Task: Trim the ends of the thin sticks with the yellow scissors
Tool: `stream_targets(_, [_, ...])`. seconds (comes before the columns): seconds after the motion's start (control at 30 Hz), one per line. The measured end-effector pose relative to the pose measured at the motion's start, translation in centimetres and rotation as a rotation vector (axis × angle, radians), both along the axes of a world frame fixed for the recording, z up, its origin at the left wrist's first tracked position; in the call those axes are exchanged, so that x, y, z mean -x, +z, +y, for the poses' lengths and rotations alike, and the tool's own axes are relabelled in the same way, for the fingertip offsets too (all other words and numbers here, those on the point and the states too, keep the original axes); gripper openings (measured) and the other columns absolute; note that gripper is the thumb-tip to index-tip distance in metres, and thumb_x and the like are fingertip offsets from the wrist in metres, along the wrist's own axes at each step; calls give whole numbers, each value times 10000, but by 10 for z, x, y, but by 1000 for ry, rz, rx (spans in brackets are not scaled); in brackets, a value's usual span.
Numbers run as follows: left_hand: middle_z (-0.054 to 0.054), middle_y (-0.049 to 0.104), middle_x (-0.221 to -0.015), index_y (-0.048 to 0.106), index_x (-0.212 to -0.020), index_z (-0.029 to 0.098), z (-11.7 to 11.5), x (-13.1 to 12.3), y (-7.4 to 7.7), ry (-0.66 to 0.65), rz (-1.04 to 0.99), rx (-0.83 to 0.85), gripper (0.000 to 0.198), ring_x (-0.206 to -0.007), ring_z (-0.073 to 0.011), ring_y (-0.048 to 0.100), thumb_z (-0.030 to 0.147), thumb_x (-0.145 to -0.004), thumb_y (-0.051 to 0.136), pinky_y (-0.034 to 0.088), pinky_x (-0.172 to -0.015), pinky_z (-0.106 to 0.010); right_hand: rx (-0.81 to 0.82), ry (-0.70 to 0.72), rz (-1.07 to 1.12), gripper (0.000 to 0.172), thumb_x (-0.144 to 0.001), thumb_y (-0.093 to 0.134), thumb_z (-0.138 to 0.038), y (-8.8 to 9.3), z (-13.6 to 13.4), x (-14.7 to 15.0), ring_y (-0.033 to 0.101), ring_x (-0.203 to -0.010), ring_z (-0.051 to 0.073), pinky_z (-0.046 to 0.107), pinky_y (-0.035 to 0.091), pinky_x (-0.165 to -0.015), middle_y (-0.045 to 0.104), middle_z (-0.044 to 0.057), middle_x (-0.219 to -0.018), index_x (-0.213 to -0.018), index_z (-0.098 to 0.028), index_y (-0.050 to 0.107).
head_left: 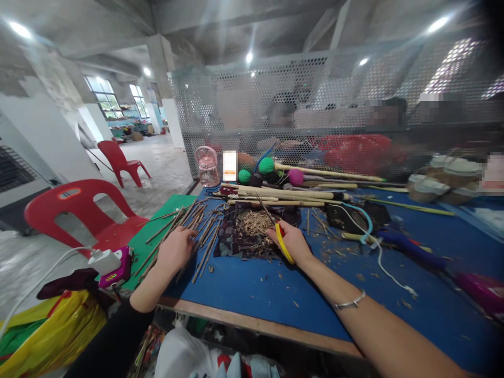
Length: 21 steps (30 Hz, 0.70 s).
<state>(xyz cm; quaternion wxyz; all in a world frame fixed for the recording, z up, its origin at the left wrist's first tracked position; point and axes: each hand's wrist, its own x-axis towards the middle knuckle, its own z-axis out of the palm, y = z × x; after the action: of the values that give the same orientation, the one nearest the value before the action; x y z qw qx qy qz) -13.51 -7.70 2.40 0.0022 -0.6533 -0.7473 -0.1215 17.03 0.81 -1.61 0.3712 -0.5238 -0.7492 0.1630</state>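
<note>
My right hand (293, 242) holds a pair of scissors (284, 244) with yellow and red handles, the thin blades pointing up and to the left. Below the blades a heap of short cut stick pieces (254, 223) lies on a dark patterned cloth (228, 241). My left hand (175, 249) rests among thin brown sticks (207, 247) at the left of the table, its fingers curled down and closed. What its fingertips hold is hidden. More sticks stretch under and beside that hand, reaching onto the green table part.
Long bamboo poles and mallets with green and purple heads (266, 166) lie along the back of the blue table (252, 294), before a perforated metal screen (315, 105). A pink bottle (207, 168) stands at back left. A red chair (82, 210) and purple power strip (116, 268) are at left.
</note>
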Motion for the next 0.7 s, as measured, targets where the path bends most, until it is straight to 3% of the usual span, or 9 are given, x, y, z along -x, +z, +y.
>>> stream_targets(0.13, [-75,630,-930,675,-923,246,6,-20,-3,-97,77,85,259,-881,-200,586,298,-790,459,421,-742,-264,-2,2,-2,401,-709,507,-574,2,0,1,370,-503,95,202,288,-481,460,-35,-537,-613,-190,445])
stream_targets(0.3, [-118,663,-869,684,-861,193,18,-28,-3,12,103,136,290,-854,-242,605,372,-779,470,438,-720,-310,5,10,6,415,-710,494,-591,2,-1,1,365,-498,94,200,286,-474,447,-38,-527,-614,-190,444])
stream_targets(0.47, [-133,663,-849,666,-796,171,28,-24,-6,72,68,126,248,-845,-248,610,302,-773,456,434,-715,-318,-2,1,-15,407,-709,506,-577,2,0,0,360,-500,94,198,282,-478,434,-39,-526,-603,-193,424])
stream_targets(0.6, [-123,643,-793,621,-752,145,30,-20,-6,36,-87,-23,249,-767,-215,593,272,-791,411,418,-705,-308,-1,15,-5,397,-716,501,-572,3,-1,1,372,-501,96,198,287,-481,465,-30,-551,-623,-190,442])
stream_targets(0.7, [-66,598,-682,576,-727,141,29,-22,-3,-40,-403,-105,212,-639,-157,546,283,-786,431,412,-644,-276,-4,3,-3,402,-713,501,-579,3,-1,1,378,-506,98,198,287,-477,481,-24,-561,-623,-191,448])
